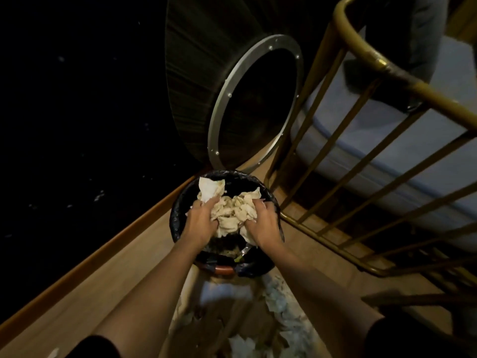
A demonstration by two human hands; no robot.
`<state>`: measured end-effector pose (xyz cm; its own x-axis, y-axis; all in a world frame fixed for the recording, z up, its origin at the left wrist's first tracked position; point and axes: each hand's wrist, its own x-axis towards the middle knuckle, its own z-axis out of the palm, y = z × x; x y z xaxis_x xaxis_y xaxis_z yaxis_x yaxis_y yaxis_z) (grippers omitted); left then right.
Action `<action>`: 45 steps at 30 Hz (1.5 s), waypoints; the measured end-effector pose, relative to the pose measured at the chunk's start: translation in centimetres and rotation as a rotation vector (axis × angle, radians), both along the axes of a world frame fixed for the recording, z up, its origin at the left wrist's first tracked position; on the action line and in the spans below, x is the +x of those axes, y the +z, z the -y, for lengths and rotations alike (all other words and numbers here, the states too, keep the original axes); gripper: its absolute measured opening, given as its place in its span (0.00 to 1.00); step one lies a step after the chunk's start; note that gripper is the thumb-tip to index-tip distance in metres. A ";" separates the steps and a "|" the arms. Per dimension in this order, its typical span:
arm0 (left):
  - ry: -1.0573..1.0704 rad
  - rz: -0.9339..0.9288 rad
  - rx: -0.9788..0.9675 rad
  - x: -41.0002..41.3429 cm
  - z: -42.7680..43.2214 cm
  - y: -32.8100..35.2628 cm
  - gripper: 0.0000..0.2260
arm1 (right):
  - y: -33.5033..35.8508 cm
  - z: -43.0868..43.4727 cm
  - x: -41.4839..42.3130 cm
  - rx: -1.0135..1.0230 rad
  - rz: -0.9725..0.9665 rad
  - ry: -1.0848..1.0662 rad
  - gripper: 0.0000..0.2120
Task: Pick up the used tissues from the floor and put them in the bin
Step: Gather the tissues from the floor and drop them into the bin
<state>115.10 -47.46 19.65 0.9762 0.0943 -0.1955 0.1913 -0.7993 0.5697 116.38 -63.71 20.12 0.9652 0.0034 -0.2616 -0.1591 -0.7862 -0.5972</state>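
A bunch of crumpled white tissues [233,211] hangs over the mouth of a small round bin [178,215] lined with a black bag. My left hand [200,219] presses the bunch from the left and my right hand [265,226] from the right, both closed on it. One tissue [210,188] sticks up at the bin's far left rim. Dark rubbish lies inside the bin below the bunch. More tissues [277,303] lie scattered on the wooden floor between my forearms, blurred.
A large dark drum-like object with a silver ring [255,99] leans just behind the bin. A brass-coloured railing [361,161] runs along the right, with a pale blue mattress [387,156] behind it. A wooden skirting [103,249] borders a dark wall on the left.
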 end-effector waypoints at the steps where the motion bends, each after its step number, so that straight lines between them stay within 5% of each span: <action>1: -0.021 -0.023 -0.004 -0.5 0.0 -1.0 0.28 | -0.9 0.0 -0.2 -0.003 -0.047 0.026 0.28; 7: -0.014 -0.007 -0.037 -3.1 -1.1 -2.8 0.22 | -3.0 0.6 -1.9 0.012 -0.198 0.074 0.32; 22: 0.073 0.145 0.043 -13.2 -8.1 9.7 0.20 | 7.9 -5.3 -9.9 -0.036 0.076 0.148 0.24; 32: 0.210 0.000 0.095 -38.4 -12.2 13.7 0.16 | 13.9 -9.6 -31.9 -0.128 0.132 0.465 0.20; 38: 0.274 -0.306 0.051 -54.5 -13.1 12.8 0.18 | 14.1 -11.0 -45.0 -0.124 -0.186 0.621 0.21; 45: 0.502 -0.444 -0.082 -68.9 -10.7 2.9 0.19 | 4.4 -10.0 -54.6 -0.213 -0.395 0.827 0.27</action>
